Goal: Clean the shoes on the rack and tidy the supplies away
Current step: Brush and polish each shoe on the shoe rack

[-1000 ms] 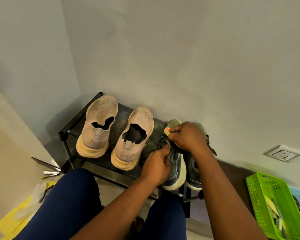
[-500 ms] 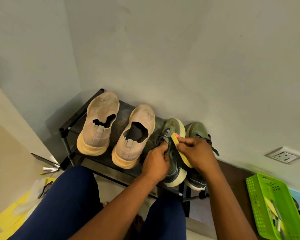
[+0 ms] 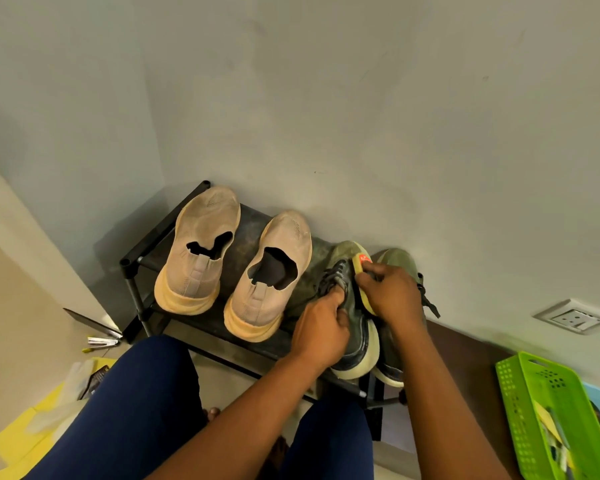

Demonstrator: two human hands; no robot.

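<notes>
A black shoe rack (image 3: 160, 244) stands against the wall. On it sit two beige slip-on shoes (image 3: 201, 251) (image 3: 271, 275) at the left and two dark green sneakers at the right. My left hand (image 3: 321, 329) grips the left green sneaker (image 3: 357, 337) at its laces and tilts it on its side. My right hand (image 3: 390, 294) holds a yellow brush (image 3: 360, 263) with a red label against that sneaker's sole edge. The other green sneaker (image 3: 397, 259) lies mostly hidden behind my right hand and forearm.
A bright green plastic basket (image 3: 520, 386) with supplies stands on the floor at the right, below a wall socket (image 3: 572, 318). Yellow cloth (image 3: 18, 441), a plastic bag and small items lie on the floor at the left. My blue-clad knees fill the foreground.
My right hand with the brush has slid back from the sneaker's toe toward its middle along the sole edge. My left hand keeps its grip on the laces.
</notes>
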